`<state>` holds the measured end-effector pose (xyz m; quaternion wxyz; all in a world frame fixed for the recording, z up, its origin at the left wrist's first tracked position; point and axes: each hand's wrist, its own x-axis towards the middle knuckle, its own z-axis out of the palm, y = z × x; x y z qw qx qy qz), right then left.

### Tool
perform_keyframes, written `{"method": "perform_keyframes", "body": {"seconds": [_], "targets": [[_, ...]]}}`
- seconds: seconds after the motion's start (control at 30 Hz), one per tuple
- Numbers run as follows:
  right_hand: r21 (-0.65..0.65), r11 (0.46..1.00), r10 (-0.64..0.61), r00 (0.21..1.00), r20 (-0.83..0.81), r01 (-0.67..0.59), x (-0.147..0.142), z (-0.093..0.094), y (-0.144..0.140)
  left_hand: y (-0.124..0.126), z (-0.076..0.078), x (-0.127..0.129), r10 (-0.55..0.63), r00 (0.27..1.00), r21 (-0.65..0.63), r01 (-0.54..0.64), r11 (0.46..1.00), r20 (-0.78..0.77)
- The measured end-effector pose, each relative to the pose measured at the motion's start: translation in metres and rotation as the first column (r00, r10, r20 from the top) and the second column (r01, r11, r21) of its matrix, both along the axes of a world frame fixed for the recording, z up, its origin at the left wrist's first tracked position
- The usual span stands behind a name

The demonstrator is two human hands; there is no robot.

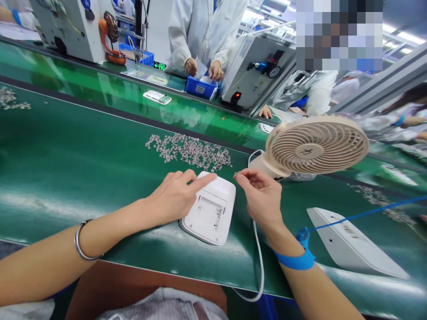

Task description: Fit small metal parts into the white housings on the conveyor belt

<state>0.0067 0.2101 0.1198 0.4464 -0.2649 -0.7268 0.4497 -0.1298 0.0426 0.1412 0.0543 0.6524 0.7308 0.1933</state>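
Note:
A white plastic housing (208, 235) with an open battery compartment lies on the green bench in front of me. My left hand (176, 191) grips its left side, index finger stretched across the top edge; the thumb is hidden. Just right of the housing, my right hand (263, 191) pinches a small metal contact piece (235, 174) between thumb and fingertips, apart from the housing. Behind both hands spreads a loose pile of small metal contact pieces (191, 151). A blue wrist strap (295, 260) with a cord circles my right wrist.
A beige fan (316, 146) stands right of the pile, its white cable (260, 262) running down beside my right hand. Another white housing (356, 244) lies at right, under the blue cord (367, 212). Across the conveyor, a co-worker's hands (216, 71) are over a blue bin (200, 88).

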Motion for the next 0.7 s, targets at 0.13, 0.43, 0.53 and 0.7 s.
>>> {"method": "perform_keyframes", "body": {"seconds": [0.13,0.43,0.53,0.7], "targets": [[0.009,1.000,0.029,1.000,0.004,-0.029,0.000,-0.001,-0.003,-0.001,-0.004,-0.008,-0.155,0.951,-0.092,0.135,0.987,-0.268],[-0.012,0.999,0.042,0.998,0.037,-0.042,0.002,0.003,-0.005,-0.009,-0.006,0.008,-0.209,0.837,0.113,0.304,0.946,-0.506],[-0.014,0.999,0.043,0.999,0.024,-0.043,0.003,0.004,-0.006,-0.011,-0.007,0.017,-0.183,0.799,0.206,0.356,0.912,-0.572],[0.009,0.996,0.086,0.996,0.010,-0.087,0.004,0.005,-0.009,-0.014,-0.010,0.028,-0.185,0.755,0.280,0.442,0.852,-0.629]]}}
